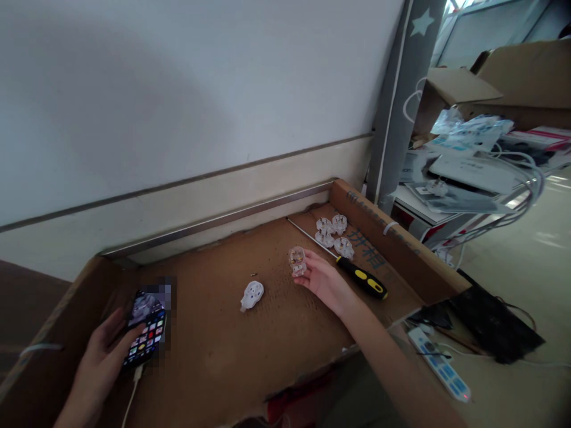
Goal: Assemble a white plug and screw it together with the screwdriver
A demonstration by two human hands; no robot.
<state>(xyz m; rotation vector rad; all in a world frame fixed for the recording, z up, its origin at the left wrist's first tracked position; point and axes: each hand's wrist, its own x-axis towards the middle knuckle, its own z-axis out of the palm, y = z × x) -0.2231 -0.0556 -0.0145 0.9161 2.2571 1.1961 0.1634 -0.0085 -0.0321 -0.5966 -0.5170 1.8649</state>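
Note:
My left hand (104, 351) grips a smartphone (145, 339) at the left side of the cardboard. Its thumb lies over the lit screen, and a white cable runs from the lower end. In the fingers of my right hand (319, 276) is a clear plastic plug housing (297, 260) with metal parts inside, held just above the cardboard. A white plug part (253, 294) rests between my hands, and a tiny metal piece, maybe a screw (254, 274), lies behind it. Several clear plug housings (325, 226) sit at the back right. Beside my right forearm lies a black and yellow screwdriver (362, 277).
The cardboard tray (214, 351) has raised sides, the right wall (392, 238) bearing a white tie. A pale wall stands behind it. To the right are a grey post (397, 101), a cluttered table with cables, and a power strip (439, 365) on the floor.

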